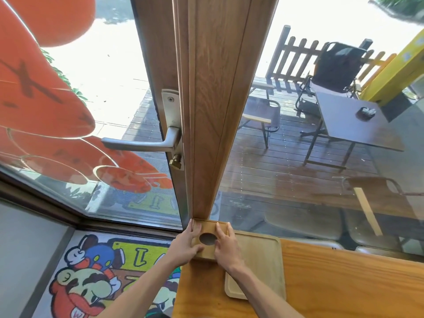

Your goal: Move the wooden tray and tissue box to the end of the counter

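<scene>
A wooden counter (344, 283) runs along a glass wall and ends at the left beside a door; below that end lies a cartoon floor mat (91, 278).

Nearest the camera, two bare forearms reach forward over the counter's left end. The tray (259, 260), pale wood with a raised rim, lies flat on the counter, its long side running away from the viewer; the right forearm crosses its near left corner. The tissue box (207, 230), wooden with an oval opening in its top, stands at the far left corner of the counter, just left of the tray and against the foot of the wooden post (211, 111). Whether box and tray touch cannot be told.

The left hand (185, 245) lies against the box's left side, fingers extended along the edge, thumb curled at the near corner. The right hand (226, 246) rests on the box's top right, fingers extended and together beside the opening. Both hands press the box between them, with no closed grasp.

Beyond the box, the post rises out of view. Left of it, the door carries a metal lever handle (142, 143) and an orange decal (41, 99) on the glass. Through the right pane, a deck holds a dark table (358, 125), folding chairs and a picket fence (298, 56).
</scene>
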